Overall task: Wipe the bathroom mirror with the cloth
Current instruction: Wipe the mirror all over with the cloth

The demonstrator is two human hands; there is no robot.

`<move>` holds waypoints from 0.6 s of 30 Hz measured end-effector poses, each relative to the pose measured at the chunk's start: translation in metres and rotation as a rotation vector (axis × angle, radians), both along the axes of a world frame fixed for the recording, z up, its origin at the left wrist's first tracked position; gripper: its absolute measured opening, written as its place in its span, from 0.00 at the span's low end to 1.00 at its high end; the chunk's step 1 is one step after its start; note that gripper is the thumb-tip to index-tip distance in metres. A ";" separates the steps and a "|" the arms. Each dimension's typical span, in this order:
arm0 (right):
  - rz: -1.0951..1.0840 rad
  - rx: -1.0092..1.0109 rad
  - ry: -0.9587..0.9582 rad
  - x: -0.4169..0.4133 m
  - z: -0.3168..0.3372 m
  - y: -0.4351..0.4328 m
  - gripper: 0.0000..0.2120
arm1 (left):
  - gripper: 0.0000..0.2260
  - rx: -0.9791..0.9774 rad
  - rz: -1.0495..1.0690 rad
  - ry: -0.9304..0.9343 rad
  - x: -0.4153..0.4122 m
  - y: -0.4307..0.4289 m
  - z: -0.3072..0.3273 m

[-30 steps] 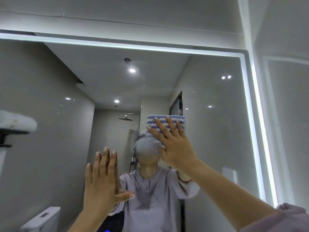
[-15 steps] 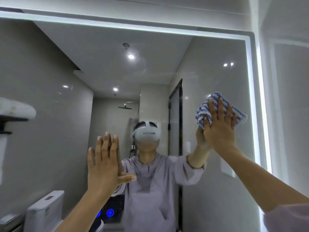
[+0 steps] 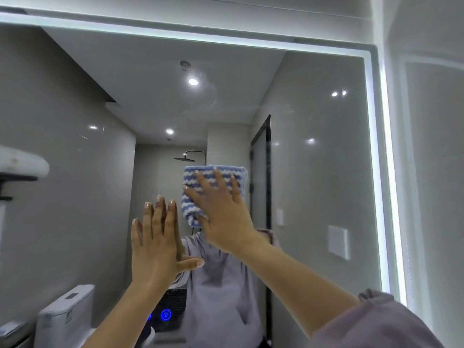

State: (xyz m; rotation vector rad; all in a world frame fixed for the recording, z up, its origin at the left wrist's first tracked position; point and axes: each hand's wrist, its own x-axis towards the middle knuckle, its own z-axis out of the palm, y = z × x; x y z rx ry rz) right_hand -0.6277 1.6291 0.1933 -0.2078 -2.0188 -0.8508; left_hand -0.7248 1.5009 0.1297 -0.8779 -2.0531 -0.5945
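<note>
Our left hand (image 3: pixel 160 249) is held flat up to the mirror (image 3: pixel 316 187), fingers straight and together, nothing in it. Just right and a bit higher, our right hand (image 3: pixel 226 217) presses the blue-and-white striped cloth (image 3: pixel 190 208) onto the glass around mid-mirror, fingers spread flat over it.

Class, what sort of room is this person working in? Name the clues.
A bathroom, most likely: the lit-edged mirror reflects a shower head and a toilet cistern.
</note>
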 end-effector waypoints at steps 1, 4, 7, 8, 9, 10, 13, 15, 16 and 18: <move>0.009 0.023 -0.015 -0.002 0.004 -0.003 0.28 | 0.60 -0.001 -0.003 0.001 0.000 0.000 0.000; 0.009 0.081 -0.040 -0.001 0.018 -0.001 0.27 | 0.60 0.017 -0.032 0.035 0.002 -0.001 -0.001; 0.023 0.118 -0.050 0.000 0.023 0.006 0.27 | 0.56 0.040 -0.052 0.086 0.005 -0.002 0.000; 0.024 0.125 -0.051 0.001 0.025 0.008 0.27 | 0.56 0.042 -0.056 0.091 0.005 -0.002 0.001; 0.020 0.128 -0.045 0.002 0.028 0.011 0.27 | 0.55 0.035 -0.056 0.088 0.005 -0.001 0.001; 0.012 0.128 -0.030 0.005 0.033 0.015 0.27 | 0.55 0.028 -0.052 0.084 0.005 -0.002 0.001; -0.026 0.126 0.057 0.021 0.052 0.033 0.27 | 0.56 0.013 -0.032 0.088 0.003 -0.001 0.001; -0.045 0.095 0.139 0.038 0.065 0.050 0.26 | 0.56 0.009 -0.030 0.081 0.003 -0.002 0.002; -0.062 0.070 0.179 0.048 0.072 0.059 0.26 | 0.56 0.009 -0.032 0.080 0.003 -0.002 0.002; -0.084 -0.008 0.259 0.069 0.081 0.080 0.26 | 0.56 0.007 -0.036 0.077 0.003 -0.002 0.002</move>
